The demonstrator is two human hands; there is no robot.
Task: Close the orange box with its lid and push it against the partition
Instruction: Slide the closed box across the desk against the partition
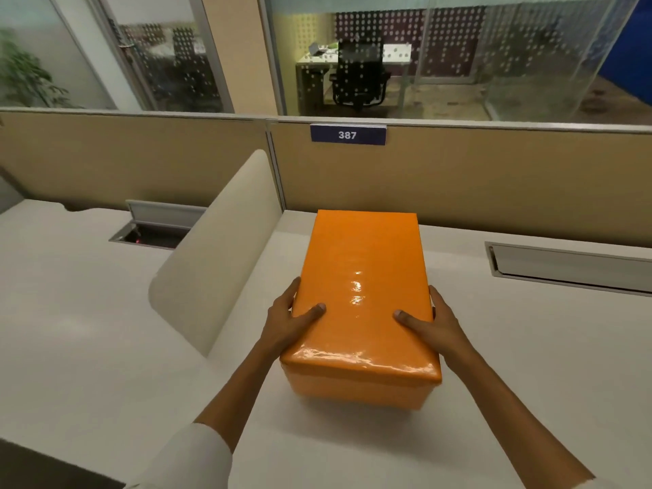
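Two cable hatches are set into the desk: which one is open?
The left cable hatch, beyond the white divider: its flap stands up over a dark opening. The right hatch lies shut.

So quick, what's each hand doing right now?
Left hand: closed on the left side of the orange box, thumb on its lid.
Right hand: closed on the box's right side, thumb on the lid.

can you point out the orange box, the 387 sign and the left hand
orange box [360,277]: head view, on the middle of its glossy lid.
387 sign [348,135]: head view, on the white number of the blue plate on the partition.
left hand [287,321]: head view, on the back of the hand at the box's left side.
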